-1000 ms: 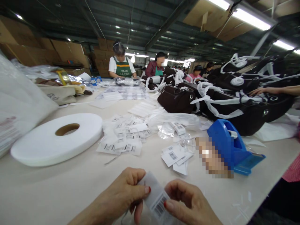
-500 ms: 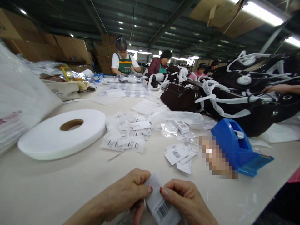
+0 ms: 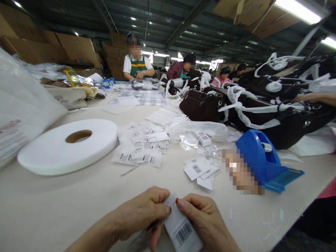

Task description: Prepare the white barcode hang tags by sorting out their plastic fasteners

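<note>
A white barcode tag is held between my two hands at the bottom middle. My left hand pinches its upper left edge with thumb and fingers, and something clear and crumpled shows beneath that palm. My right hand grips the tag's right edge, thumb on top near the upper end. Beyond my hands lies a small stack of barcode tags. Left of that, a loose spread of printed labels covers the table. A banded bundle of tags sits farther back.
A large white tape roll lies at left, beside a plastic bag. At right stands a blue tape dispenser, with a blurred patch next to it. Dark brown handbags are piled behind. Co-workers, including a person in a green apron, are across the table.
My right thumb has slid up along the tag, nearer its top end. The view has shifted slightly. The far person's hands have come together over the wrapped item.
</note>
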{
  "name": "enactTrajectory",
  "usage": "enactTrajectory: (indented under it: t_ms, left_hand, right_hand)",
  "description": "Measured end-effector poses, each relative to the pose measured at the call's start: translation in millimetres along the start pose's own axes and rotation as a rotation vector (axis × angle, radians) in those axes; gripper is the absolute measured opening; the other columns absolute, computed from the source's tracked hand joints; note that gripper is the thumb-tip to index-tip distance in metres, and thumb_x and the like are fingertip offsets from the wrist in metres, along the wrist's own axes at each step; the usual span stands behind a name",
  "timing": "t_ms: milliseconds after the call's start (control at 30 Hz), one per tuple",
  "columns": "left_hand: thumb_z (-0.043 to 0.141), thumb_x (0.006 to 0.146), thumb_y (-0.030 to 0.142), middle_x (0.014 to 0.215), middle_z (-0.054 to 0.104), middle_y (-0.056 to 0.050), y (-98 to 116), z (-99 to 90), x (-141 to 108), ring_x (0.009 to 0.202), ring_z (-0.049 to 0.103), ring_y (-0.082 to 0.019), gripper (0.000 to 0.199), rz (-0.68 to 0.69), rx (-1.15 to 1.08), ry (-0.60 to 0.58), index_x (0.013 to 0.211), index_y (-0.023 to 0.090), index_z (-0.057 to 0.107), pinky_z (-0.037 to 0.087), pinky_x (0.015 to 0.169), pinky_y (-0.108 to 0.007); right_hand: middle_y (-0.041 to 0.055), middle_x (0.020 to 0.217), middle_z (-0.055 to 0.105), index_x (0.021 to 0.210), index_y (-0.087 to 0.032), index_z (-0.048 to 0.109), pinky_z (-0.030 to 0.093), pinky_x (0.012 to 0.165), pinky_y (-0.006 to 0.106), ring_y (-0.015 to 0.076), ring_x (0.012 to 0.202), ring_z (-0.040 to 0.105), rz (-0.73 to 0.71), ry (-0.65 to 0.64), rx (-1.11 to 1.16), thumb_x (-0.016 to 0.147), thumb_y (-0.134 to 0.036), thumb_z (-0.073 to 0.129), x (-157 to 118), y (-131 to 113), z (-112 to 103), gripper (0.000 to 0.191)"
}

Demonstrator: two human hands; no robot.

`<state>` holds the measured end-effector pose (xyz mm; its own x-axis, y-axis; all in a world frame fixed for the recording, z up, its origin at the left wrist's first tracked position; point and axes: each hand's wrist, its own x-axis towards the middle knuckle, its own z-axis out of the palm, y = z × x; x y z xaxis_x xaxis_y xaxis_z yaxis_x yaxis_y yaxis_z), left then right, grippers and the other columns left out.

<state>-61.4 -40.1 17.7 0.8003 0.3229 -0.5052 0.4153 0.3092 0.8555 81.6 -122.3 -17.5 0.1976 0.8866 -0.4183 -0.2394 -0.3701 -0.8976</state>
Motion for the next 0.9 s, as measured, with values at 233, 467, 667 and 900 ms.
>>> enactTrajectory:
  t_ms: [233, 467, 667, 900]
  left_hand:
    - [0.039, 0.071, 0.018, 0.033, 0.041, 0.011, 3, 1.3, -1, 0.026, 0.037, -0.006, 0.003, -0.024, 0.07, 0.012, 0.072, 0.019, 0.042, 0.025, 0.034, -0.015]
    - [0.054, 0.072, 0.033, 0.086, 0.058, -0.003, 15, -15.8, -13, 0.071, 0.054, -0.017, 0.029, 0.154, 0.542, 0.532, 0.096, 0.018, 0.055, 0.045, 0.064, -0.03]
    - [0.041, 0.081, 0.036, 0.051, 0.053, -0.001, 19, 8.0, -19, 0.048, 0.045, -0.014, 0.038, 0.192, 0.971, 0.548, 0.05, 0.018, 0.052, 0.028, 0.049, -0.027]
    - [0.058, 0.065, 0.03, 0.065, 0.059, 0.0, -6, 28.4, 15, 0.048, 0.048, -0.01, 0.026, 0.143, -0.08, 0.224, 0.085, 0.015, 0.058, 0.032, 0.044, -0.02]
  right_hand:
    - [-0.0036, 0.049, 0.047, 0.057, -0.011, 0.062, 0.026, 0.046, 0.019, 0.0061, 0.048, 0.036, -0.072, 0.048, 0.016, 0.062, -0.046, 0.07, -2, 3, 2, 0.036]
    - [-0.004, 0.047, 0.047, 0.059, -0.01, 0.062, 0.026, 0.045, 0.018, 0.0058, 0.047, 0.037, -0.065, 0.142, 0.085, 0.061, -0.048, 0.071, -1, 7, -6, 0.039]
    - [-0.0043, 0.046, 0.05, 0.058, -0.011, 0.061, 0.028, 0.041, 0.016, 0.0049, 0.043, 0.039, -0.064, 0.221, 0.181, 0.059, -0.046, 0.074, 0, -1, -10, 0.038]
    - [-0.0025, 0.044, 0.056, 0.057, -0.012, 0.061, 0.035, 0.039, 0.017, 0.0072, 0.039, 0.046, -0.065, 0.183, 0.264, 0.058, -0.044, 0.075, -3, -1, -14, 0.035]
